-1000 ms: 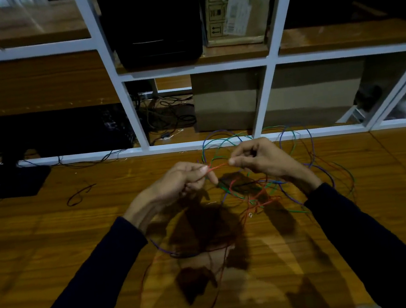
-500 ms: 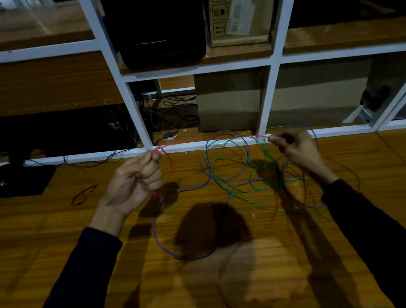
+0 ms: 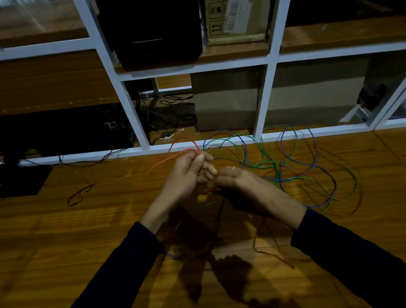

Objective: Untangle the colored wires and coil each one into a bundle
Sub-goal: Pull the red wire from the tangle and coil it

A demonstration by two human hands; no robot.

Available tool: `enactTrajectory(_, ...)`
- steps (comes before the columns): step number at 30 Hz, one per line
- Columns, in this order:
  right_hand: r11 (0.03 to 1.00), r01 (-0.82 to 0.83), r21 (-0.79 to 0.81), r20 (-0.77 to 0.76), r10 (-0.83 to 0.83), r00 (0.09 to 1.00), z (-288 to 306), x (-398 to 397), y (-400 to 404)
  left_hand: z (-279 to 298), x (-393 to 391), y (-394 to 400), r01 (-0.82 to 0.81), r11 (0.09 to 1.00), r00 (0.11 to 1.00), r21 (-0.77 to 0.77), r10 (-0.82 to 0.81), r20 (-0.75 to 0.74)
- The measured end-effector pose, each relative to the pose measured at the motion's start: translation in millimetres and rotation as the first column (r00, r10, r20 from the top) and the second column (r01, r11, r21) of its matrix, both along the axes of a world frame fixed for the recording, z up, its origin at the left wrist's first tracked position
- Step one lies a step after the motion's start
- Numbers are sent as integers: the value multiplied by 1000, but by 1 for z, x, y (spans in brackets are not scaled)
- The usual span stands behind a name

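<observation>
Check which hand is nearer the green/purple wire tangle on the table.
Right. The right hand sits just beside the green and purple tangle, at its near-left edge. The left hand is farther left, pinching the red wire.

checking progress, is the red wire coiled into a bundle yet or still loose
Still loose: the red wire makes only a loop or two above the left hand, with one end trailing left.

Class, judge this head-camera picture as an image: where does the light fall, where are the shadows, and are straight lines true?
Head view: dim overall; light from above throws dark hand shadows onto the glossy wooden table; white shelf frame bows outward from wide-angle distortion; thin red wire reads clearly, far right edge smeared.
</observation>
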State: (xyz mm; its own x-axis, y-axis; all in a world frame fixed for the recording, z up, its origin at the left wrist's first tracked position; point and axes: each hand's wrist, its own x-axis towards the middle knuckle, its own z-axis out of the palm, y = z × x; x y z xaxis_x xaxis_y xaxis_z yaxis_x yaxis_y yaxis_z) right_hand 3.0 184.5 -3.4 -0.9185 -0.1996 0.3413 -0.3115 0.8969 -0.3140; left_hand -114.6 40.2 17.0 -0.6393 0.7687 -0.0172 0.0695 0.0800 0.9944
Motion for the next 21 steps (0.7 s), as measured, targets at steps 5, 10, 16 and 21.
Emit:
enactTrajectory(5, 990, 141, -16, -182, -141, 973, 13, 11, 10, 6, 10, 0, 104, 982, 995, -156, -103, 14)
enactTrajectory(10, 922, 185, -340, -51, -215, 975, 18, 5, 35, 10, 11, -4, 308, 935, 913, -175, -239, 331)
enactTrajectory(16, 855, 79, -513, 235, 51, 971, 17, 3, 42, 14, 7, -12, 520, 842, 559, 142, -461, 689)
enactTrajectory(21, 728, 81, -680, 357, 233, 905, 20, -1, 31, 23, 9, -12, 532, 792, 366, 299, -533, 762)
